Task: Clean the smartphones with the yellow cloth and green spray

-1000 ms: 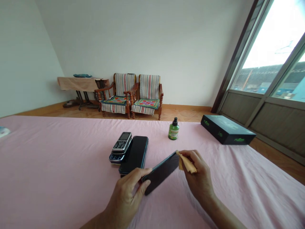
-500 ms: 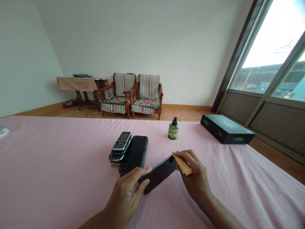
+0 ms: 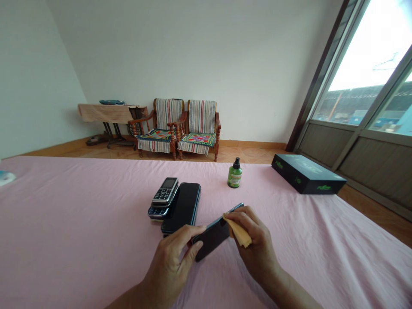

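Smartphone [image 3: 210,238], black and tilted, gripped at its near end by left hand [image 3: 170,262], fingers curled around its edge, just above pink bedsheet [image 3: 80,223]. Right hand [image 3: 254,240] clenching yellow cloth [image 3: 240,231] pressed against the phone's far part. Just beside, black phone [image 3: 182,208] lying flat, touching keypad phone [image 3: 165,192] stacked on blue handset [image 3: 157,212]. Farther off, green bottle [image 3: 234,174] and dark box [image 3: 307,174].
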A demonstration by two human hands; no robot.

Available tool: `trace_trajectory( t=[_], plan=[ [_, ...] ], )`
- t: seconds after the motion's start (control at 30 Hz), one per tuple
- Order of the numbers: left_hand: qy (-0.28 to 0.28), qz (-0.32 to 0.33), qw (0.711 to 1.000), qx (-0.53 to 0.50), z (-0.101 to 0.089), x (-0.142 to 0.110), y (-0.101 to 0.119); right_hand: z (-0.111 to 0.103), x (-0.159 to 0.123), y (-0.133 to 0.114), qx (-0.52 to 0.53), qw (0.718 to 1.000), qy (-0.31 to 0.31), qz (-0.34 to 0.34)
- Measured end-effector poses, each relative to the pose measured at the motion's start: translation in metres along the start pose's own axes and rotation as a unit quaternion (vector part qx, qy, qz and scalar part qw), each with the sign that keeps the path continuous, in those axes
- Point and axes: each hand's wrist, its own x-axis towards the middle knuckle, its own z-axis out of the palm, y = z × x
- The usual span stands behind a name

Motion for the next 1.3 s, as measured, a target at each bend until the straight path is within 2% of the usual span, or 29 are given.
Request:
trace_trajectory(
  t=[0.4, 0.53, 0.6, 0.73, 0.8, 0.93, 1.3],
  plan=[
    [-0.015, 0.001, 1.0, -0.018, -0.002, 0.001, 0.003, 0.019, -0.009, -0.021, 0.026, 0.998, -0.049, -0.034],
    [-0.018, -0.004, 1.0, -0.02, -0.003, 0.001, 0.003, 0.016, -0.01, -0.025, 0.013, 0.996, -0.072, -0.052],
    [-0.013, -0.005, 1.0, -0.016, -0.004, 0.001, 0.002, 0.008, -0.007, -0.019, -0.006, 0.998, -0.048, -0.037],
    [-0.004, -0.006, 1.0, -0.007, -0.004, 0.002, 0.0, -0.014, 0.002, 0.002, -0.082, 0.995, 0.051, 0.018],
    [-0.001, -0.005, 1.0, -0.004, -0.004, 0.002, 0.0, -0.023, 0.007, 0.012, -0.112, 0.991, 0.071, 0.028],
    [0.002, -0.006, 1.0, -0.001, -0.003, 0.002, 0.001, -0.031, 0.011, 0.018, -0.124, 0.99, 0.061, 0.028],
    [0.0, -0.005, 1.0, -0.006, -0.003, 0.002, 0.0, -0.03, 0.011, 0.019, -0.106, 0.993, 0.043, 0.029]
  ],
)
